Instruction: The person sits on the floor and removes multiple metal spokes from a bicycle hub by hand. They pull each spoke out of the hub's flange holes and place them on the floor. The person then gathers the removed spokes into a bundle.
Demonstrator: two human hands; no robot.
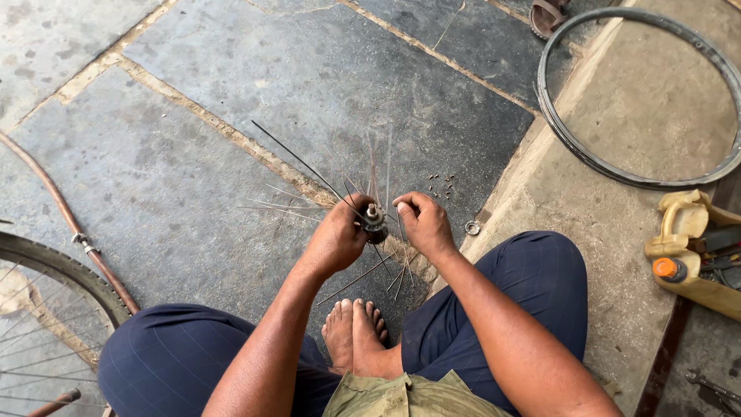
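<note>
The person sits on a stone-slab floor (193,154), bare feet (356,332) together. Just beyond, the left hand (336,238) is clamped on a wheel hub (375,222) (spokes (301,164) fanning out); the right hand (423,224) pinches a spoke beside it. Farther off, a bare rim (617,171) lies on a concrete step (641,116).

Bare wheel rim (617,174) on step, sandal (546,15) beyond; yellow cut jug (695,262) at right; spoked wheel (54,293) at left.

One hub (375,222) — one bare rim (641,100) — two hands.
</note>
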